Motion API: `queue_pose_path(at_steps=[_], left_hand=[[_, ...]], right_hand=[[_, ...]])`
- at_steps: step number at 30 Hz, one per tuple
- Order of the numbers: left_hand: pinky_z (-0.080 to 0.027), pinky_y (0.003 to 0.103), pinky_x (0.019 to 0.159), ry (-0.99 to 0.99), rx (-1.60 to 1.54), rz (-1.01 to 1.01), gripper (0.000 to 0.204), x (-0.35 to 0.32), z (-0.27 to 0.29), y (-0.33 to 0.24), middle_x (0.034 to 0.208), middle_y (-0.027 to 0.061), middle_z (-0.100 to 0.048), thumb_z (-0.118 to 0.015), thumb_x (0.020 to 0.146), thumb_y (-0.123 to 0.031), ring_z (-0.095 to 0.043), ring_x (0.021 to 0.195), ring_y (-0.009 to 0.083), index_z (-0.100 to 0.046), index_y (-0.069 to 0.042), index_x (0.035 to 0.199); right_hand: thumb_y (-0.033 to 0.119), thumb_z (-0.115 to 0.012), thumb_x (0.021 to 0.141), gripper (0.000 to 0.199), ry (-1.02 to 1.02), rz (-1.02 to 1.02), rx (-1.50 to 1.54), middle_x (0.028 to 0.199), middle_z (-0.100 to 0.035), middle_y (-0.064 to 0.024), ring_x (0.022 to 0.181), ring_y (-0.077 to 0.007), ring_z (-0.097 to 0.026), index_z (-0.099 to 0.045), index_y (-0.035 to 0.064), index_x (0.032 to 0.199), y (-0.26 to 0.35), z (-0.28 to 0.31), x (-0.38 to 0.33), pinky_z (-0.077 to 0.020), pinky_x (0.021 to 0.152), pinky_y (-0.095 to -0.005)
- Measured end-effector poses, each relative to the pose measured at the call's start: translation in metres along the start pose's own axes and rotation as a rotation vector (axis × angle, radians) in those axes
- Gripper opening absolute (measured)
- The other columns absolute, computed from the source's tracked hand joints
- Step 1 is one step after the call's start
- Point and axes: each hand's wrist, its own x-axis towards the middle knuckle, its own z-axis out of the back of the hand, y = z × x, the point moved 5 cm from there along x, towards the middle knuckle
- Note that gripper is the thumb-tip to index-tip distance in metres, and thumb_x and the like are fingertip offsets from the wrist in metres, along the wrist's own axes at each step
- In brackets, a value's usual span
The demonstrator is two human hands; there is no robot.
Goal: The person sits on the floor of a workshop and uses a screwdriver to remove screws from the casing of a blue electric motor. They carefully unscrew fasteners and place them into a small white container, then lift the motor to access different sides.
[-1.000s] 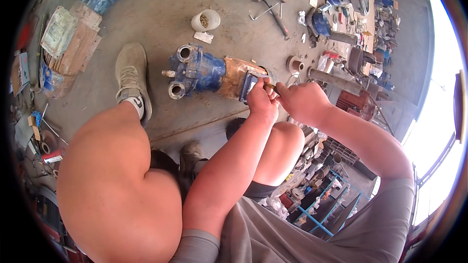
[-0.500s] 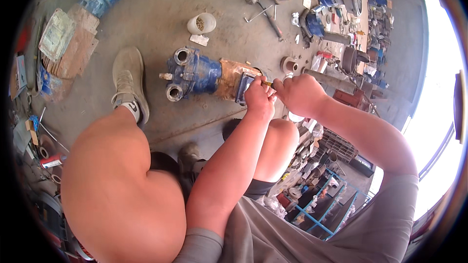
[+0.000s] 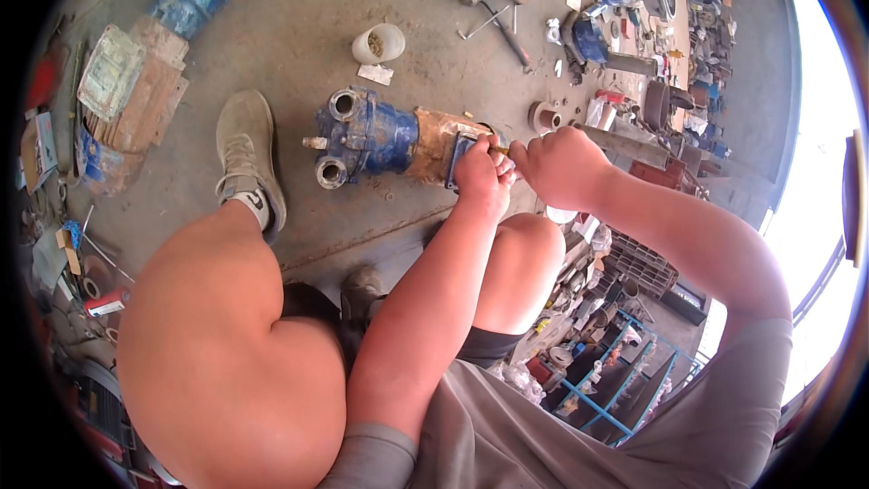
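A blue pump [image 3: 385,136] with two round ports lies on its side on the floor, joined to a rusty brown motor body [image 3: 437,131]. My left hand [image 3: 482,168] is closed at the blue box [image 3: 458,156] on the motor's end, its fingers pinched together. A thin yellowish piece [image 3: 501,150] runs between my two hands; its kind is hard to make out. On its other end, my right hand [image 3: 563,168] is closed in a fist. Both hands cover most of the piece and part of the box.
A white tub [image 3: 378,43] of small parts stands beyond the pump. A hammer [image 3: 496,20] lies farther right, near a rusty ring [image 3: 544,116]. Another blue and rusty pump unit [image 3: 136,81] rests at the left. Parts crowd the right, beside a blue-framed rack [image 3: 620,371].
The whole view has shifted slightly, so the pump and tub appear a little farther right. Both hands keep the same closed hold at the motor's end.
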Motion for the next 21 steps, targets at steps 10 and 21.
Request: queue_pose_path(at_steps=[10,21], left_hand=[[-0.028,0.028,0.057,0.041,-0.035,0.008,0.027,0.004,-0.003,-0.001,0.061,-0.0071,-0.034,-0.048,0.111,-0.029,-0.032,0.058,0.0088,-0.057,-0.015,0.089],[-0.033,0.028,0.057,0.245,-0.088,0.085,0.031,-0.001,-0.004,0.017,0.063,-0.0069,-0.036,-0.047,0.111,-0.037,-0.036,0.059,0.0099,-0.064,-0.013,0.102]], right_hand=[[0.024,-0.061,0.097,0.019,-0.157,-0.263,0.281,0.066,-0.062,-0.0073,0.061,-0.0268,-0.066,-0.062,0.0059,0.101,-0.012,0.016,-0.003,-0.0482,0.057,-0.0397],[0.016,-0.059,0.095,0.026,0.151,-0.509,0.951,0.078,-0.072,-0.0098,0.071,-0.0309,-0.072,-0.066,0.0078,0.119,-0.031,-0.047,0.01,-0.0557,0.066,-0.0441]])
